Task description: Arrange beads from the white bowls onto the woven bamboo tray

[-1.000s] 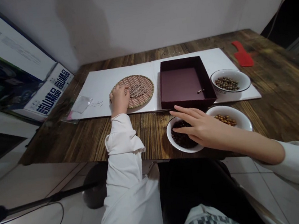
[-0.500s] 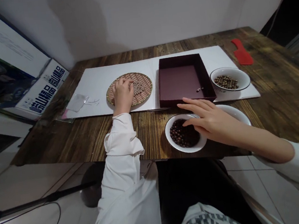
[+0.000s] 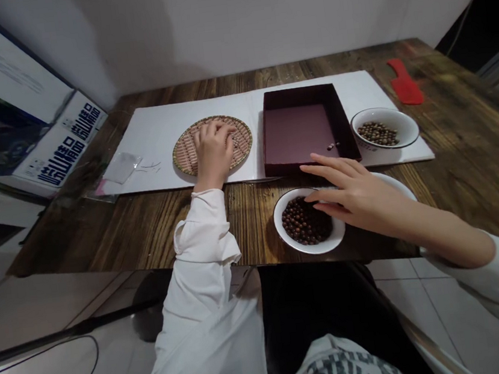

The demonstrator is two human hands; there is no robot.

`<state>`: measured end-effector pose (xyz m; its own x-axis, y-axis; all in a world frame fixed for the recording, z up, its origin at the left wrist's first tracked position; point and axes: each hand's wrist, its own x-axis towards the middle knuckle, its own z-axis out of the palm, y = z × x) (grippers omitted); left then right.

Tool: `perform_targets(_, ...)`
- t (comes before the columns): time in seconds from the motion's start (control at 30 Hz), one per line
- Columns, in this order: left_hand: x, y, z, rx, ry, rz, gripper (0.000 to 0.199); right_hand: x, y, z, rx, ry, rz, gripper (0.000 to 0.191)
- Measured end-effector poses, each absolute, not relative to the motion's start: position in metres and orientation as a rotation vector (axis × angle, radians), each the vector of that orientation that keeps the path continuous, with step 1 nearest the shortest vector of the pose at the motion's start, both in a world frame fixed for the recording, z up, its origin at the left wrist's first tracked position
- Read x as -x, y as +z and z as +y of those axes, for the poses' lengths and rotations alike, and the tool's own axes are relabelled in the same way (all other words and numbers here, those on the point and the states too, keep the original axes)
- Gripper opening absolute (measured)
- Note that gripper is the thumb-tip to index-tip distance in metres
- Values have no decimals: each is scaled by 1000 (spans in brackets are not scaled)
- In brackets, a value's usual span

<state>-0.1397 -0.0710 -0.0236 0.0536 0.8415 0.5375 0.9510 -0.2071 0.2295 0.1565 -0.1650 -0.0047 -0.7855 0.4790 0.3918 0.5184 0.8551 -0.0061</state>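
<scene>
My left hand [image 3: 214, 153] rests over a round woven tray [image 3: 185, 152], its fingers curled onto the small pale beads there; the fingertips are partly hidden, so what they hold cannot be made out. Above the right side of a white bowl [image 3: 284, 241] of dark red-brown beads [image 3: 307, 221] hovers my right hand [image 3: 354, 195], fingers spread, nothing seen in it. A dark maroon open box [image 3: 297, 132] stands just beyond, with a few small beads [image 3: 333, 146] near its front right corner.
A bowl [image 3: 407, 126] of greenish-brown beads stands right of the box. Another white bowl [image 3: 394, 183] is partly under my right forearm. A red comb-like object [image 3: 406, 86] lies at the back right, a clear packet [image 3: 122, 168] at the left. Printed boxes [image 3: 65, 146] stand far left.
My left hand has shifted right across the woven tray and now covers most of the pale beads. My right hand stays over the dark beads with its fingers a little more spread. The view has tilted slightly.
</scene>
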Motion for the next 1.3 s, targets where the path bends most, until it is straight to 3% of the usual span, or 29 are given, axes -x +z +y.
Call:
perform_targets(0.53, 138, -23, -72, 2161, -924, -1811, 22, -157, -4, -164, 709, -82, -2659, 16)
perform_targets(0.87, 138, -23, -73, 2169, -911, -1833, 22, -166, -1, -170, 718, 10, -2764, 5)
perform_targets(1.3, 137, -26, -72, 2192, -920, -1820, 24, -161, 2, -172, 740, 17, -2774, 15)
